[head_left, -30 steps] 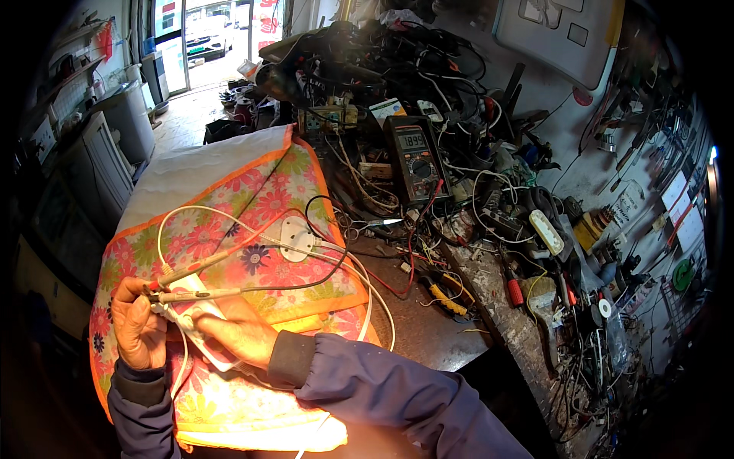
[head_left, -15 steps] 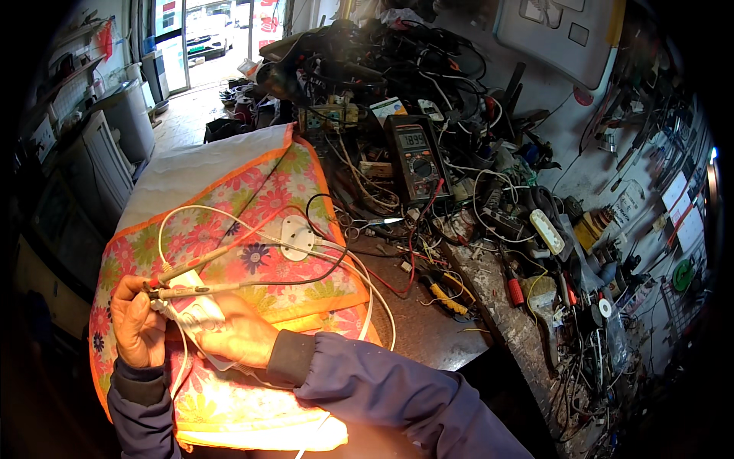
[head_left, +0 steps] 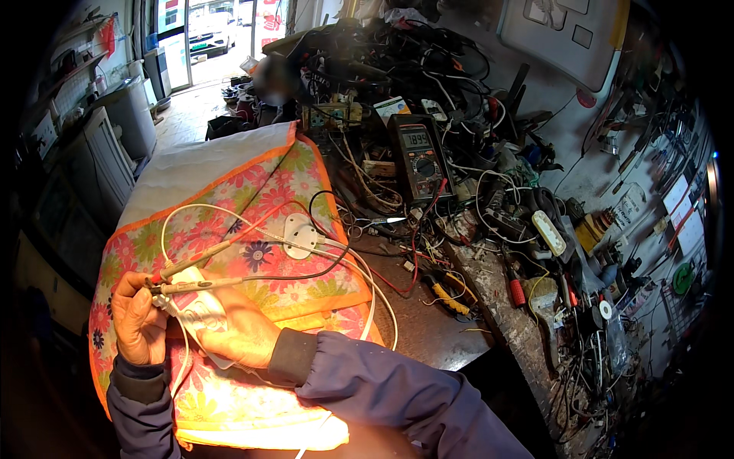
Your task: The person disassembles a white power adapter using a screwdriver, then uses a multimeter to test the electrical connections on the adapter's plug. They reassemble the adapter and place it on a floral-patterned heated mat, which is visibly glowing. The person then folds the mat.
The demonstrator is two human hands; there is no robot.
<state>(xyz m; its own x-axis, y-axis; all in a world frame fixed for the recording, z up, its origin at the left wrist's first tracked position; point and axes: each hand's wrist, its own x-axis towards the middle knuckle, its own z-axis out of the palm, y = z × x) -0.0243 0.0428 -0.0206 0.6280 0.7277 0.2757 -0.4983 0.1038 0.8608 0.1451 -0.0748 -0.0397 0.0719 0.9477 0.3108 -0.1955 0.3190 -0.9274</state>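
Observation:
Over the floral quilted blanket with orange edging [head_left: 206,241], my left hand [head_left: 138,317] is closed, its thumb and fingers pinching the tips of two multimeter probes. One probe [head_left: 200,256] has a red lead, the other [head_left: 206,286] a black lead. Whatever their tips touch is too small to make out. My right hand [head_left: 241,329] is wrapped round a white plastic controller [head_left: 200,310] with white cord at its end, just beside the left hand. A round white plug [head_left: 300,236] lies on the blanket. The dark multimeter [head_left: 420,157] stands beyond with its display lit.
The cluttered bench on the right holds yellow-black pliers [head_left: 447,297], scissors [head_left: 378,222], a red-handled screwdriver [head_left: 517,291] and a white power strip [head_left: 548,233]. A heap of black cables [head_left: 390,61] rises at the back. Tools hang on the right wall.
Both hands keep their hold, and the probes stay together at the left fingertips. The view has shifted very slightly.

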